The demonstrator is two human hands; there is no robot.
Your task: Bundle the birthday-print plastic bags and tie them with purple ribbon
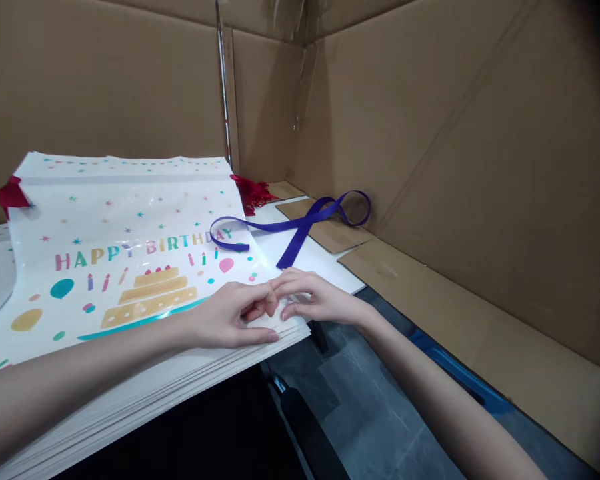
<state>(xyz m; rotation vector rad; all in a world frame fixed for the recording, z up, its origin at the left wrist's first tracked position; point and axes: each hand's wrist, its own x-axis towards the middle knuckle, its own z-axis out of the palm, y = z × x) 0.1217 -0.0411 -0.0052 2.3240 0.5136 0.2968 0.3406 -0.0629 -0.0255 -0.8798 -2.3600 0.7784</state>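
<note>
A white stack of sheets or flat bags (145,217), printed with HAPPY BIRTHDAY, a cake and balloons, lies on the left. My left hand (237,313) rests on its right front corner, fingers curled and thumb stretched along the edge. My right hand (313,297) meets it at the same corner, fingertips bent and close to the left fingers. Whatever may be between the fingertips is too small to make out. A looped purple ribbon (300,227) lies just behind the hands, partly over the printed top sheet.
Red tassels (254,193) lie at the stack's back right, and a red piece (13,195) at its back left. Cardboard walls (430,133) stand behind and to the right. A black chair part (307,427) and grey floor show below the table edge.
</note>
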